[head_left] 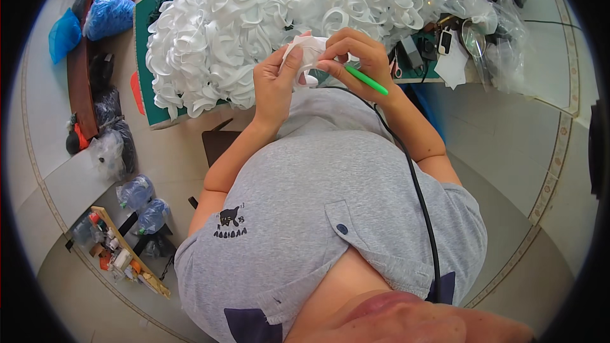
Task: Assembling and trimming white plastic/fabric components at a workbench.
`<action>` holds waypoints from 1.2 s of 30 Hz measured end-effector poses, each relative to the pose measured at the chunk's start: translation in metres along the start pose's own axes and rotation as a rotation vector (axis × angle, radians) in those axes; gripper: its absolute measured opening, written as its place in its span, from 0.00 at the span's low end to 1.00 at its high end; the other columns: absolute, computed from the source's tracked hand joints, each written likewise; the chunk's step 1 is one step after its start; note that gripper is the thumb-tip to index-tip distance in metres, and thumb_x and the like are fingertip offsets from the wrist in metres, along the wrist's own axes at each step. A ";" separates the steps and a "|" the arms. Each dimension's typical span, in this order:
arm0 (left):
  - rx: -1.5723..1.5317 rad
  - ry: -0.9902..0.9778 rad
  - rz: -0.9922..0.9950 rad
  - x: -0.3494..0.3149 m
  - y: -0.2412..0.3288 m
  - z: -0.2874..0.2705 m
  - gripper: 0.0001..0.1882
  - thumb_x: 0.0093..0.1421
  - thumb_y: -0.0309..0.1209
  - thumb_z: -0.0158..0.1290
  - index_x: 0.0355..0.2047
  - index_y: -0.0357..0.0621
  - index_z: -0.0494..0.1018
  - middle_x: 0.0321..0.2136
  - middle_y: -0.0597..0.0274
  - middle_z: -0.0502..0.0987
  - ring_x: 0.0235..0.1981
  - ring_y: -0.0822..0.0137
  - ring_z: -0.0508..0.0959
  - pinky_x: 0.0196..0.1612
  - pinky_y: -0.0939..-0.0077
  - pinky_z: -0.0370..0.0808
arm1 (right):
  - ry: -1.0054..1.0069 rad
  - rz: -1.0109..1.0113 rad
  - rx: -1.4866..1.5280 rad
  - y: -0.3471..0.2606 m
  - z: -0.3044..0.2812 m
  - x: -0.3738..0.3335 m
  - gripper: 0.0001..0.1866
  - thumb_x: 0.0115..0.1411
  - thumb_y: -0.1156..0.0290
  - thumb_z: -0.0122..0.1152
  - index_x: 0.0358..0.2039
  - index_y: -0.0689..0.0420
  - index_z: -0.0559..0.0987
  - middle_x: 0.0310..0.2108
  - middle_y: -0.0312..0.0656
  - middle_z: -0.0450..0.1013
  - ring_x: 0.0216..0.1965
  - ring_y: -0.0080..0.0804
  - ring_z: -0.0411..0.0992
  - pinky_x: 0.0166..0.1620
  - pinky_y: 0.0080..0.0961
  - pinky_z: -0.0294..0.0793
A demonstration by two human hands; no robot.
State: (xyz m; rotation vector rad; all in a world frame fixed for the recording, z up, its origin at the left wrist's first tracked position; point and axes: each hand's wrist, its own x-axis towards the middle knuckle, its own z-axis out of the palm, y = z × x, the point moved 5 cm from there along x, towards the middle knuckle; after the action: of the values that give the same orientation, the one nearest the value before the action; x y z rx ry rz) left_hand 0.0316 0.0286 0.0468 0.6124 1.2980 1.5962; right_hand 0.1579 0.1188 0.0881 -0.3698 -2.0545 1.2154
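A white fabric ribbon piece is pinched between my two hands at the near edge of the table. My left hand is closed on its left side, thumb in front. My right hand has its fingertips bent in at the ribbon's right side. A bright green pen-shaped tool is tucked in the same right hand, its end pointing down to the right; its other end is hidden by the fingers. Just beyond my hands lies a large heap of curled white ribbon.
The heap covers most of a green tabletop. Scissors, a dark box, a small white device and clear plastic bags crowd the right end. Bagged materials stand left, and a tray of small items lower left.
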 end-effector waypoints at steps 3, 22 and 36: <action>0.055 -0.010 0.026 0.001 0.002 -0.001 0.15 0.65 0.33 0.49 0.44 0.35 0.76 0.38 0.62 0.79 0.23 0.83 0.67 0.25 0.86 0.64 | -0.001 -0.019 -0.010 -0.001 0.002 0.000 0.06 0.51 0.75 0.68 0.27 0.59 0.77 0.26 0.37 0.70 0.23 0.21 0.63 0.25 0.16 0.62; -0.219 0.034 -0.101 0.005 -0.005 -0.005 0.14 0.64 0.34 0.50 0.44 0.36 0.73 0.34 0.65 0.77 0.29 0.79 0.72 0.35 0.84 0.70 | 0.114 0.419 0.298 0.027 -0.013 -0.010 0.10 0.61 0.67 0.58 0.30 0.61 0.77 0.22 0.36 0.72 0.22 0.20 0.66 0.27 0.15 0.62; -0.355 0.064 -0.266 0.005 -0.027 -0.007 0.16 0.58 0.27 0.57 0.45 0.39 0.67 0.37 0.59 0.78 0.39 0.72 0.77 0.44 0.78 0.72 | 0.060 0.281 -0.251 0.023 -0.001 -0.014 0.13 0.51 0.68 0.69 0.27 0.59 0.73 0.25 0.38 0.71 0.26 0.26 0.67 0.32 0.20 0.67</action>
State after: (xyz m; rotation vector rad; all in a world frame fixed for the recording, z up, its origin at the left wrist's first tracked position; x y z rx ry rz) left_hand 0.0336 0.0297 0.0187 0.1629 1.0554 1.5807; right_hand 0.1658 0.1235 0.0630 -0.8273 -2.1588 1.0887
